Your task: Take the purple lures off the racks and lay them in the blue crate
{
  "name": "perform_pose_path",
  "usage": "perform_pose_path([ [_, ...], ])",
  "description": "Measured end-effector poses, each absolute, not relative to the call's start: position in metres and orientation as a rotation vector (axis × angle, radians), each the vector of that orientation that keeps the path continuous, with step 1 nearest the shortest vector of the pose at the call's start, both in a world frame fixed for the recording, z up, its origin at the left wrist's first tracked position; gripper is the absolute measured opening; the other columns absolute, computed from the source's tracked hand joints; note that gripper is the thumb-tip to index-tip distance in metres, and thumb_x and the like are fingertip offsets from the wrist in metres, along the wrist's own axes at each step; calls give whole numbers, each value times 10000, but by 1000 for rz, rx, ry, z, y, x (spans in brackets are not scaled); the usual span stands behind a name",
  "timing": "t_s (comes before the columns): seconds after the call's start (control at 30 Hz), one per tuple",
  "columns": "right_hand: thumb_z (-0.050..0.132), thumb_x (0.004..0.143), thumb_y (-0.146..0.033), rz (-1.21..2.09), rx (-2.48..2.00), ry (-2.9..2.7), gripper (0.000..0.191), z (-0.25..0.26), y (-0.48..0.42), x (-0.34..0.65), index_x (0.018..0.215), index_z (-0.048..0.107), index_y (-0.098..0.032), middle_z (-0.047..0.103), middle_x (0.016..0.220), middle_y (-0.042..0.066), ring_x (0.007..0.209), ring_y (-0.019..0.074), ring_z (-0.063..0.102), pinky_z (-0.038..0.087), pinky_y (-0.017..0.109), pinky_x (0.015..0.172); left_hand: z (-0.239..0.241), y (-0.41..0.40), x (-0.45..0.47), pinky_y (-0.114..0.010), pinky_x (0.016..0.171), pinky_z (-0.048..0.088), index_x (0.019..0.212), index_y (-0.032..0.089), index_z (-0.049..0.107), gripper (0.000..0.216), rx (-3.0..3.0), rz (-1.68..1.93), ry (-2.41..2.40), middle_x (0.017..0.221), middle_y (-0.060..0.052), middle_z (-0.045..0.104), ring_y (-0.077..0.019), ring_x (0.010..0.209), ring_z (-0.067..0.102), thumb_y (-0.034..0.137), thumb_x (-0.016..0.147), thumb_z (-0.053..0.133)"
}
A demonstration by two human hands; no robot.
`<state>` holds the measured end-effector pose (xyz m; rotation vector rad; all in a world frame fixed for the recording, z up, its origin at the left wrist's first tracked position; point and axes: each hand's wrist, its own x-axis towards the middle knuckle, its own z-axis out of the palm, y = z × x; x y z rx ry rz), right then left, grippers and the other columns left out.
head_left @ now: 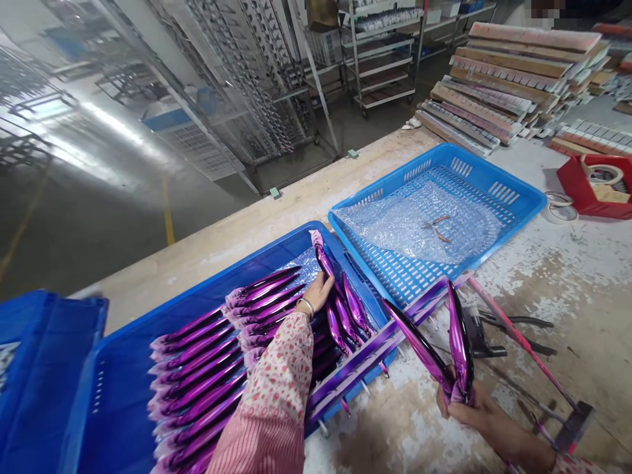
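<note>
My left arm (276,388) reaches forward, wrist slightly bent, and my left hand (316,293) has its fingers curled in a pinch. My right hand (467,405) sits lower, closer in, clenched, forearm bare.

We have free room in the far tray (523,191), bar the pliers (437,228); purple pieces (207,362) crowd the near tray (222,273).
</note>
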<state>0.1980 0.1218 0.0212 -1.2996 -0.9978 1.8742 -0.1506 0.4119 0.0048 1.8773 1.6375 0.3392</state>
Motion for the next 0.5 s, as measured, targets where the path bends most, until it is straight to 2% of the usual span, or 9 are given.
perform_pose_path([
  [0.17,670,753,-669,1885,-1255,-975,488,30,129,195,784,602,-186,492,730,6,681,148,410,353,276,616,4,409,-149,-428,924,510,1123,174,571,428,1866,292,1706,1035,-118,725,-274,977,690,493,930,361],
  [0.23,681,740,-674,1893,-1242,-968,497,34,131,194,771,598,-185,482,717,2,672,142,399,336,268,600,6,410,-143,-425,922,507,1154,161,562,426,1855,213,1760,1069,-137,724,-285,997,690,477,926,391],
  [0.37,696,739,-664,1896,-1275,-936,485,40,133,193,773,591,-192,504,750,12,715,156,426,354,272,621,14,410,-128,-458,909,500,1230,139,538,560,1857,24,1911,1122,-209,715,-353,1064,682,586,922,402],
  [0.5,683,709,-716,1908,-1279,-952,535,40,132,193,760,579,-193,489,728,10,699,159,419,352,277,607,15,410,-120,-477,907,490,1204,101,551,500,1840,-61,2028,1116,-271,705,-387,1088,674,508,939,434],
])
